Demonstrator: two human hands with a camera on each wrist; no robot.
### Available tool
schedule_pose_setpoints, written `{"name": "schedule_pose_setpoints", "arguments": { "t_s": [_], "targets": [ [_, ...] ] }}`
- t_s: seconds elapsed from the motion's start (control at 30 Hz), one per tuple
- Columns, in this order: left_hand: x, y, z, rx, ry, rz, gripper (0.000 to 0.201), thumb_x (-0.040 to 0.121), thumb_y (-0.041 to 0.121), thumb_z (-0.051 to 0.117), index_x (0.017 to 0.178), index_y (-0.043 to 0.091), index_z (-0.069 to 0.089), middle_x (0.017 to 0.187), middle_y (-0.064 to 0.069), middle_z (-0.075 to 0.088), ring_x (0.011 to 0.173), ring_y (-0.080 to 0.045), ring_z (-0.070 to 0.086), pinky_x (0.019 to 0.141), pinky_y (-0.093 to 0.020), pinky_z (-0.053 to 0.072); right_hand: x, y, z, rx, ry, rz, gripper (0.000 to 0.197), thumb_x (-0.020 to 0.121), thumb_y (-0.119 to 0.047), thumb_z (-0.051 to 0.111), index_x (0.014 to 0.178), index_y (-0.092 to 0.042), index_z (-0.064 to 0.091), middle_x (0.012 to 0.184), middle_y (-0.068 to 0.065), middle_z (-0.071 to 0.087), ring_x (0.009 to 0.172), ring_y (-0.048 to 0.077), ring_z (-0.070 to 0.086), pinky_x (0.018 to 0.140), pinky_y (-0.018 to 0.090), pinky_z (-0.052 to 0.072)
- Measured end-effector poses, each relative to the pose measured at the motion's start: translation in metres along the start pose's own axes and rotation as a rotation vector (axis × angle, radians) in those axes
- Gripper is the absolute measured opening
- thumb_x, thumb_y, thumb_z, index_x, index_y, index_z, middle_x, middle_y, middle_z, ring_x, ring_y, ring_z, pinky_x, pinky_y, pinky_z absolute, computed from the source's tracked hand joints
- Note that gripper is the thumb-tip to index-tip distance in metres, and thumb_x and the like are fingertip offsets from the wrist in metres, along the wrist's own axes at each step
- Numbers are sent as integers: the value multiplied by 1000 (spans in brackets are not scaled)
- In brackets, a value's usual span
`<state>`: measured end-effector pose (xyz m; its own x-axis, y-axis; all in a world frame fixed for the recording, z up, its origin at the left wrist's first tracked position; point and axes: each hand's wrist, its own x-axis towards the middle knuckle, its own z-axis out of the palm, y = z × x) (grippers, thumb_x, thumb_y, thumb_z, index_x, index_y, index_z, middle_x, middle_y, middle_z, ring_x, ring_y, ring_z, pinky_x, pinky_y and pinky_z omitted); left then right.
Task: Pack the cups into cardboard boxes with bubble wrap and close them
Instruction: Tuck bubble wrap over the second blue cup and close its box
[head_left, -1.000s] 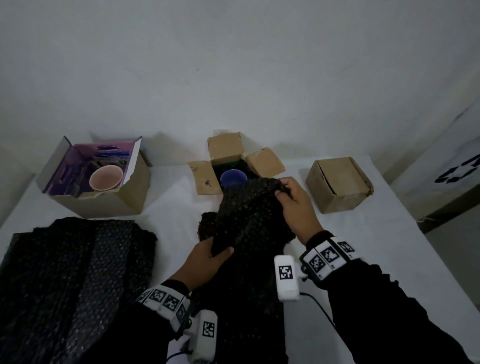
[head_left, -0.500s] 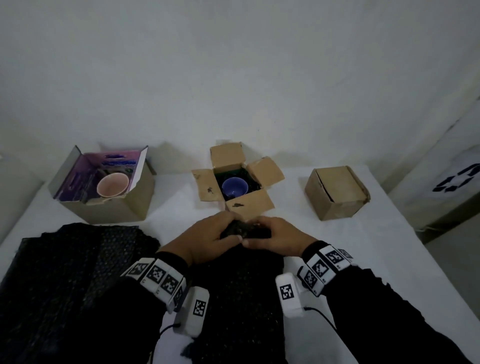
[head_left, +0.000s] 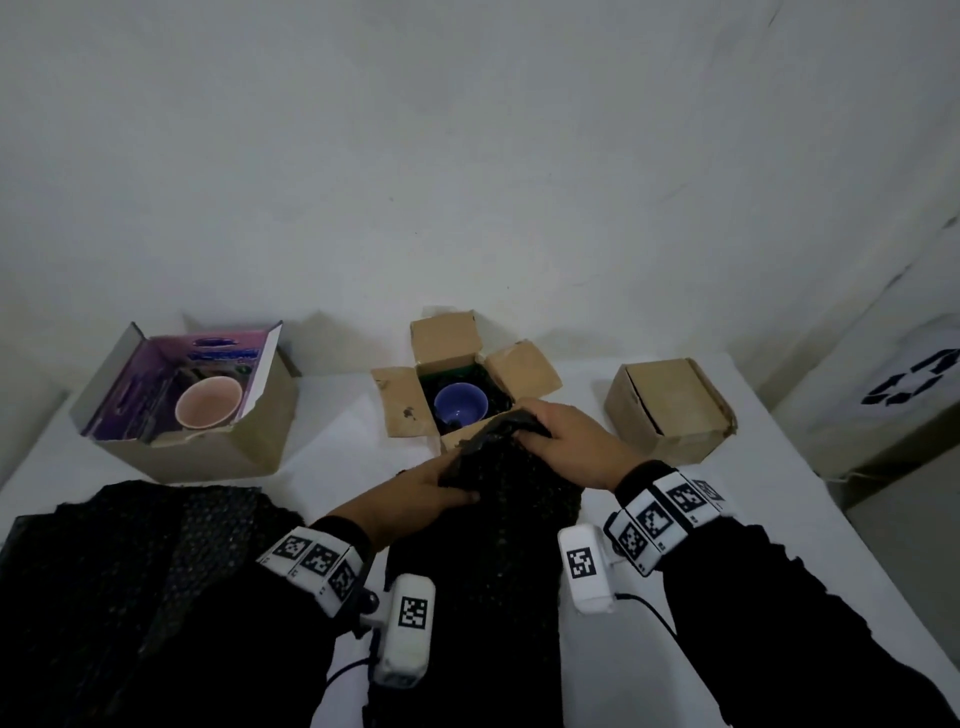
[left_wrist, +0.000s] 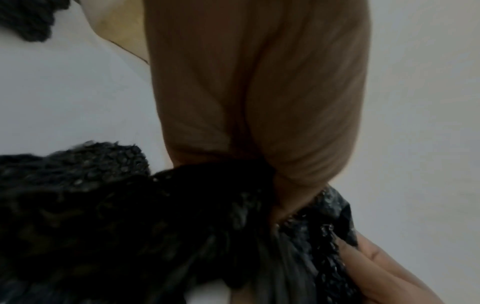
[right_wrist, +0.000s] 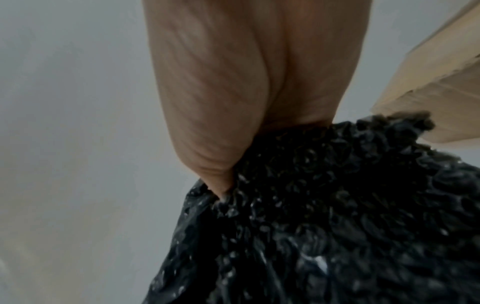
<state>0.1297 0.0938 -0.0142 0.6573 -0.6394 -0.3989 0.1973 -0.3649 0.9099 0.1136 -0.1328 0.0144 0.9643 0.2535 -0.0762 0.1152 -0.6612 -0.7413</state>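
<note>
A blue cup (head_left: 461, 405) sits in the open middle cardboard box (head_left: 400, 400), on dark padding. A pink cup (head_left: 209, 402) stands in the open box with purple print (head_left: 192, 452) at the left. Both hands hold one sheet of black bubble wrap (head_left: 498, 519) just in front of the middle box. My left hand (head_left: 415, 491) grips its left edge, and my right hand (head_left: 566, 444) grips its bunched top edge near the box's front flap. The wrist views show the left hand (left_wrist: 259, 102) and the right hand (right_wrist: 246, 82) closed on the bubble wrap (left_wrist: 130, 216) (right_wrist: 324, 195).
A shut cardboard box (head_left: 670, 410) lies at the right on the white table (head_left: 332, 441). A pile of black bubble wrap (head_left: 130, 571) covers the near left. A bin with a recycling mark (head_left: 909, 384) stands off the table's right edge.
The hands came down to the table with the bubble wrap bunched between them, then rose again. The right hand now carries the wrap's top edge toward the middle box.
</note>
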Motion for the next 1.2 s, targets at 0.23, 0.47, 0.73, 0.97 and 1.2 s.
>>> {"name": "schedule_pose_setpoints", "arguments": {
  "t_s": [0.23,0.47,0.73,0.97,1.2],
  "targets": [
    [29,53,-50,145,244,142,15,86,17,57,94,18,45,90,-7,48,78,-16,46,64,-21,39,26,12,-5,39,173,-32,12,100,-29,48,108,-25,39,81,-4,58,71,12,56,60,28,38],
    [95,79,-111,776,519,363,20,90,21,46,104,29,57,105,7,55,105,-16,47,93,-34,33,72,16,-6,172,510,-40,16,92,-30,41,102,-19,36,75,7,57,65,24,55,57,42,45],
    [142,33,-108,1106,557,380,15,79,10,67,89,20,73,98,-5,60,88,-28,58,74,-38,50,114,38,24,-337,521,-75,19,74,-9,57,91,-14,51,92,5,49,78,25,48,59,34,41],
    [156,-5,-99,1396,369,229,16,93,24,49,102,22,63,101,1,64,83,-21,64,64,-34,51,130,40,48,-659,230,-36,37,80,-47,48,88,-13,61,88,6,63,87,27,54,76,39,41],
    [165,-10,-97,1321,294,237,23,96,32,46,115,20,49,91,-1,66,71,-20,61,66,-36,53,138,43,62,-816,135,93,55,77,-46,28,108,-9,56,86,9,68,119,31,43,93,45,18]
  ]
}}
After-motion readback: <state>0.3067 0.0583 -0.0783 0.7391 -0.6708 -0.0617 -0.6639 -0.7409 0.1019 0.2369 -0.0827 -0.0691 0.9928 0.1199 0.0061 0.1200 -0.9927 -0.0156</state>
